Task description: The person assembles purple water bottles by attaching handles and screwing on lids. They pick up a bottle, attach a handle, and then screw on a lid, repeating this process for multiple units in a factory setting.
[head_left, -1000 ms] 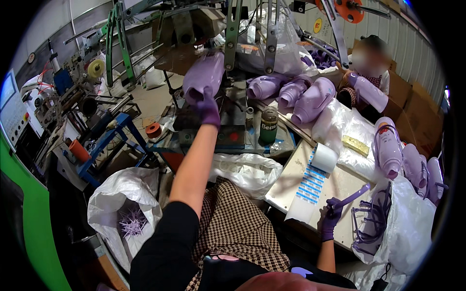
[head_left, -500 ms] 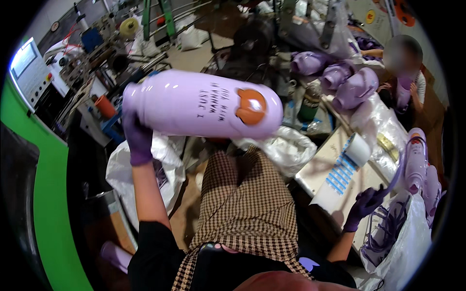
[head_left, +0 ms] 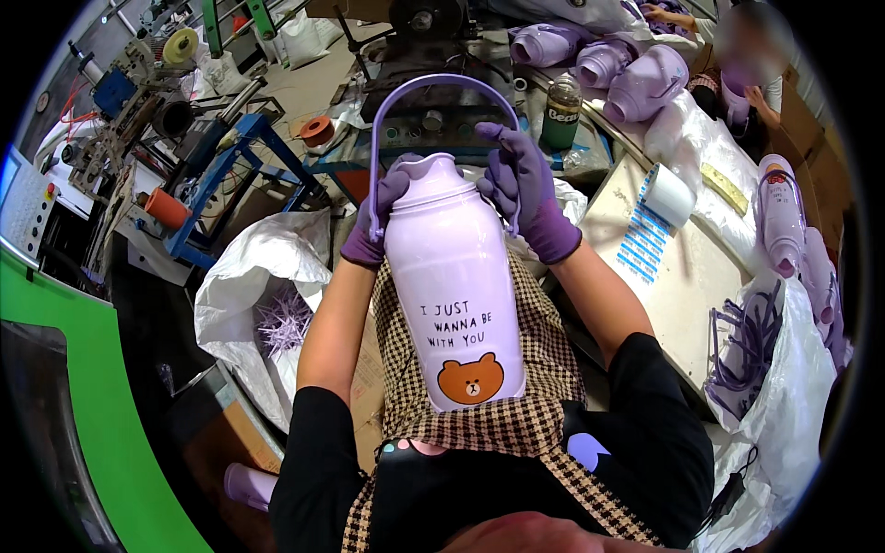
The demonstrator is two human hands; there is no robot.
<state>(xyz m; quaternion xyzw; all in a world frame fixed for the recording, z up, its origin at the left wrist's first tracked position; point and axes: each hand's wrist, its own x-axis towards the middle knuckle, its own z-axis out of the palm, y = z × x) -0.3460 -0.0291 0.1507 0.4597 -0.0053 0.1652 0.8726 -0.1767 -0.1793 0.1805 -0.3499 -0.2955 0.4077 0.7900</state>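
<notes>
While purple bottle [head_left: 452, 267] sits against checked apron [head_left: 479, 433], left hand [head_left: 390, 192] has its grip pinching bottle neck. Right hand [head_left: 530, 189] curls by handle [head_left: 444, 80]; cannot tell if grip pinches.

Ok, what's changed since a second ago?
The left hand has brought the lilac bottle from the machine to the checked apron, neck away from the body. The right hand has moved left with the purple handle, now arching over the neck. The label roll and green bottle stayed put.
</notes>
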